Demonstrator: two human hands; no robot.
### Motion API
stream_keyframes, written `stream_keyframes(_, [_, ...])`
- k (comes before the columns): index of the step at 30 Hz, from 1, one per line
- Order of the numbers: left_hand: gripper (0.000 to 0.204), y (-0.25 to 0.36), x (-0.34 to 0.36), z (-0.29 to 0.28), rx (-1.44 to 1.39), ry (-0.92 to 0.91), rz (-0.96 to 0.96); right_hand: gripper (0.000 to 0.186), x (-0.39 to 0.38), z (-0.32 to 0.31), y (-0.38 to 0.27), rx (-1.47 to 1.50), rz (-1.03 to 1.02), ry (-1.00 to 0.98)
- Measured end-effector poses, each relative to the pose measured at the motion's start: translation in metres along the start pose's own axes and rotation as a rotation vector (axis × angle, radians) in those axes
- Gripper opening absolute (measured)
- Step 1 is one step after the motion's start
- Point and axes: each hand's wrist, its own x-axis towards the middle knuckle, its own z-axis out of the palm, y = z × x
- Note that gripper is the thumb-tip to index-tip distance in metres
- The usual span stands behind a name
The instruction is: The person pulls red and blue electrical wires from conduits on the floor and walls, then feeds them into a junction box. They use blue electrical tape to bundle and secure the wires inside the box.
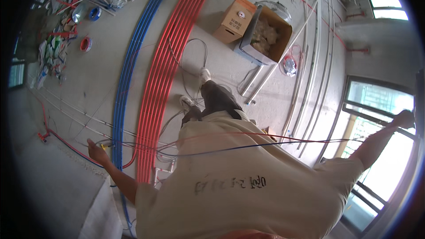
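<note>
Here, wires (248,144) stretched level, left hand (95,150) to right hand (403,118)

Floor (88,84) is seen as rough matt concrete. Red pipes (166,62) and blue pipes (128,62) — smooth glossy plastic. Thin wires (248,144) are plastic-coated, slightly shiny. Boxes (232,20) — matt brown cardboard. Shirt (248,181) is matt cream cloth. White conduits (310,62) are smooth plastic. Window frame (376,115) looks like dark metal.

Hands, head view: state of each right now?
Left hand: closed on the red and blue wires stretched across the body.
Right hand: far out by the window frame, at the wires' other end; grip cannot be told.
</note>
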Motion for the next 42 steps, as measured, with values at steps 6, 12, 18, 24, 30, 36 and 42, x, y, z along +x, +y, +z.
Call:
stream_keyframes(6, [0.049, 0.122, 0.065, -0.019, -0.500, 0.252, -0.122, 0.025, -0.137, 0.002, 0.022, 0.323, -0.041, -0.262])
stream_keyframes(12, [0.022, 0.276, 0.037, -0.008, -0.133, 0.270, 0.388, 0.036, -0.335, -0.034, -0.200, 1.101, -0.281, -0.894])
stream_keyframes(18, [0.032, 0.384, -0.109, -0.020, -0.006, 0.479, 0.275, 0.048, -0.447, -0.075, -0.371, 1.150, -0.925, -1.508])
stream_keyframes(24, [0.028, 0.398, -0.240, -0.022, 0.088, 0.118, 0.317, 0.060, -0.463, -0.258, -0.566, 1.917, -1.626, -1.206])
stream_keyframes(30, [0.014, 0.425, -0.317, -0.020, -0.008, -0.153, 0.306, 0.070, -0.337, -0.818, -0.422, 1.999, -2.389, -2.055])
stream_keyframes(36, [0.018, 0.447, -0.321, -0.025, -0.256, -0.424, 0.608, 0.044, -0.320, -1.017, -0.294, 1.223, -2.742, -2.621])
stream_keyframes(42, [0.076, 0.316, -0.276, -0.036, -0.853, -0.032, 0.139, 0.027, -0.283, -0.995, -0.307, 2.046, -2.224, -2.133])
